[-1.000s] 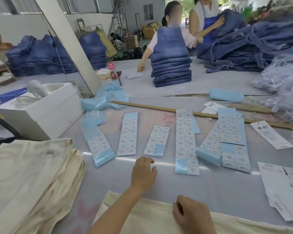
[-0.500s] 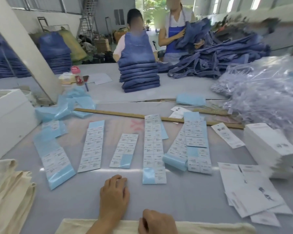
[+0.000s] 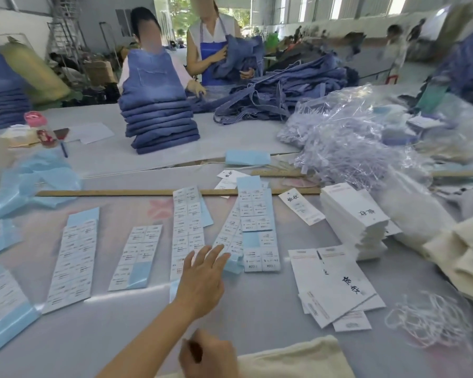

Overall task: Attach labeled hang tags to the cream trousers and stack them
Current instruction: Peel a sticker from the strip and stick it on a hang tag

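Note:
A cream pair of trousers [image 3: 298,358] lies at the near table edge. My right hand [image 3: 208,356] rests on its left end with the fingers curled under; whether it grips the cloth is hidden. My left hand [image 3: 202,279] reaches forward with straight, spread fingers, its tips at the near end of a fanned label sheet [image 3: 230,236] on blue backing. Loose white hang tags [image 3: 336,282] lie to the right, with a tall stack of hang tags [image 3: 352,222] behind them. More folded cream trousers [image 3: 464,257] sit at the far right.
Several more label sheets [image 3: 74,257] lie in a row to the left. A wooden ruler [image 3: 120,192] crosses the table behind them. White strings [image 3: 432,320] and a plastic bag of fasteners [image 3: 352,137] are on the right. Stacked denim [image 3: 159,115] and two people stand across the table.
The view has swung to the right. My left hand has lifted off the table and reached forward to the label sheets with its fingers spread. My right hand has stayed on the trousers.

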`<state>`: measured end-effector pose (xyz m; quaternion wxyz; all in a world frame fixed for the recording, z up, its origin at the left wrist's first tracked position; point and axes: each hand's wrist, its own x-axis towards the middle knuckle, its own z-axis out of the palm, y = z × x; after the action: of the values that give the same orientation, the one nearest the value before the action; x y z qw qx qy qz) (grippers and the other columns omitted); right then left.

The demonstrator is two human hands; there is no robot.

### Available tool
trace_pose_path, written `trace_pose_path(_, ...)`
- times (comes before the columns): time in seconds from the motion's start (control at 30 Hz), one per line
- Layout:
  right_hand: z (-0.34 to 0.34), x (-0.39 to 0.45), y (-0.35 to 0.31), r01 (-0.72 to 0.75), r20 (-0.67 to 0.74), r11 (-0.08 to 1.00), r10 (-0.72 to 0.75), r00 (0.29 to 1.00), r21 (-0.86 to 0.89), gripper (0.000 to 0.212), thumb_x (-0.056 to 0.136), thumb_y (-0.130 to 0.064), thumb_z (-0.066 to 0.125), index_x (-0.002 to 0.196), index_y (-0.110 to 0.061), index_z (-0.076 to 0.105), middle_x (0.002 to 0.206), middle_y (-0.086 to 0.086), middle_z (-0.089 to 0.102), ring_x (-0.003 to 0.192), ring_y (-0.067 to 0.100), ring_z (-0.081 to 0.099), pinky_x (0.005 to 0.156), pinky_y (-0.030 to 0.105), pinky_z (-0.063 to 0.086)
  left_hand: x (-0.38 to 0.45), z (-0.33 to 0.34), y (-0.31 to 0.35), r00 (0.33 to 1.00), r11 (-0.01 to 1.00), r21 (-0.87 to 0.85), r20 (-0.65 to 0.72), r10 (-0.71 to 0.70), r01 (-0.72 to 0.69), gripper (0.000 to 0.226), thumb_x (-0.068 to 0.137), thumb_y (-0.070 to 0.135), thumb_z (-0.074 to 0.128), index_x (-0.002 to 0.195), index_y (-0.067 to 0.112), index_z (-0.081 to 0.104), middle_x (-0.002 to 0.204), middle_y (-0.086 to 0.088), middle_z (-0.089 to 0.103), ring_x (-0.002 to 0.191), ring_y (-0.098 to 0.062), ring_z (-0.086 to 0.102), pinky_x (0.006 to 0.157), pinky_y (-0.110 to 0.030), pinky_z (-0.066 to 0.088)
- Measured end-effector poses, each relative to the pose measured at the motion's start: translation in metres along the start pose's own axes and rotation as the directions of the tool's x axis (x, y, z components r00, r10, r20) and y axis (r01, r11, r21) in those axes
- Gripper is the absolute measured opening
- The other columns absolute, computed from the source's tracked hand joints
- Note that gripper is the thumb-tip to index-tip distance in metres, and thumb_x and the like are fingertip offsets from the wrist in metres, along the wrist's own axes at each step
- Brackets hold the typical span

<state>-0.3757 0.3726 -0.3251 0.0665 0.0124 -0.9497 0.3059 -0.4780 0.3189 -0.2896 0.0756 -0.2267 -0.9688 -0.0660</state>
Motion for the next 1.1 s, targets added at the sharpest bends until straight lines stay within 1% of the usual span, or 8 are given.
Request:
trace_pose_path(0.1, -0.024, 0.01, 0.034, -0.096, -0.26, 0.95, 0.177, 0.949, 0.297, 0.028, 0.068, -0.013, 0.075, 0.052, -0.016, 0.053, 0.046, -0.004, 0.048, 0.042, 0.015, 0.043, 0.045, 0.024, 0.038, 0.004, 0.014, -0.005, 0.987, 0.998, 0.065, 0.159, -0.026, 0.016, 0.047, 0.095, 0.023, 0.037, 0.141, 0.03, 0.031, 0.156, 0.011, 0.017, 0.144, -0.01, 0.009, 0.116, -0.046, 0.0)
trace_pose_path(0.23, -0.072, 0.048, 0.082, -0.152, -0.37, 0.983, 0.18, 0.911, 0.102, 0.013, 0.075, 0.002, 0.067, 0.084, -0.007, 0.069, 0.079, 0.005, 0.068, 0.076, 0.026, 0.061, 0.067, 0.032, 0.051, -0.003, 0.023, -0.002, 0.961, 0.996, 0.085, 0.274, -0.02, -0.003, 0.041, 0.097, 0.03, 0.031, 0.138, 0.03, 0.036, 0.152, 0.015, 0.024, 0.14, -0.003, 0.017, 0.114, -0.051, -0.003)
trace_pose_path(0.33, -0.087, 0.068, 0.105, -0.097, -0.243, 0.986, 0.062, 0.968, -0.134, 0.029, 0.08, -0.003, 0.062, 0.108, -0.003, 0.066, 0.116, 0.012, 0.065, 0.114, 0.034, 0.056, 0.087, 0.039, 0.049, -0.006, 0.024, 0.004, 0.965, 0.999, 0.049, 0.261, -0.023, 0.01, 0.04, 0.098, 0.032, 0.033, 0.137, 0.029, 0.038, 0.151, 0.015, 0.027, 0.138, -0.004, 0.024, 0.114, -0.054, 0.001)
trace_pose_path(0.43, -0.086, 0.075, 0.119, -0.028, 0.027, 0.945, 0.039, 0.999, -0.325, 0.042, 0.097, -0.031, 0.041, 0.136, -0.017, 0.045, 0.151, -0.002, 0.034, 0.145, 0.021, 0.017, 0.114, 0.037, 0.021, -0.01, 0.018, 0.008, 0.989, 0.999, 0.018, 0.143, 0.044, -0.047, 0.035, 0.083, 0.023, 0.066, 0.118, 0.022, 0.061, 0.133, 0.005, 0.055, 0.121, -0.013, 0.054, 0.102, -0.067, 0.027)
trace_pose_path(0.67, -0.086, 0.067, 0.127, -0.057, 0.102, 0.845, 0.13, 0.986, -0.532, 0.048, 0.099, -0.045, 0.026, 0.141, -0.023, 0.037, 0.153, -0.008, 0.028, 0.145, 0.014, 0.011, 0.116, 0.048, 0.002, -0.017, 0.017, 0.012, 0.961, 0.998, 0.047, 0.271, -0.05, 0.039, 0.043, 0.1, 0.03, 0.028, 0.142, 0.023, 0.032, 0.155, 0.01, 0.021, 0.14, -0.007, 0.021, 0.115, -0.047, 0.003)
trace_pose_path(0.87, -0.092, 0.055, 0.118, -0.016, -0.103, 0.815, -0.054, 0.993, -0.579, 0.039, 0.049, -0.033, 0.092, 0.075, -0.01, 0.075, 0.09, 0.003, 0.074, 0.086, 0.026, 0.07, 0.074, 0.066, 0.048, -0.026, 0.014, 0.022, 0.965, 0.998, 0.063, 0.263, -0.016, 0.0, 0.044, 0.099, 0.032, 0.026, 0.141, 0.022, 0.03, 0.154, 0.008, 0.019, 0.138, -0.011, 0.022, 0.113, -0.042, 0.008)
trace_pose_path(1.0, -0.087, 0.057, 0.117, -0.06, -0.065, 0.786, 0.026, 0.998, -0.615, 0.027, 0.077, -0.03, 0.062, 0.084, -0.007, 0.074, 0.096, 0.006, 0.072, 0.088, 0.025, 0.069, 0.076, 0.071, 0.044, -0.032, 0.009, 0.028, 0.962, 0.997, 0.076, 0.272, -0.004, -0.017, 0.045, 0.098, 0.032, 0.029, 0.141, 0.021, 0.032, 0.153, 0.007, 0.021, 0.137, -0.01, 0.024, 0.113, -0.044, 0.012)
trace_pose_path(1.1, -0.089, 0.069, 0.115, -0.093, 0.089, 0.76, 0.195, 0.977, -0.643, 0.029, 0.095, -0.022, 0.04, 0.12, -0.019, 0.055, 0.129, -0.004, 0.051, 0.122, 0.02, 0.045, 0.102, 0.068, 0.02, -0.039, 0.002, 0.034, 0.983, 0.993, 0.083, 0.172, 0.065, -0.08, 0.037, 0.072, 0.046, 0.064, 0.105, 0.031, 0.069, 0.119, 0.009, 0.063, 0.103, -0.007, 0.06, 0.089, -0.041, 0.05)
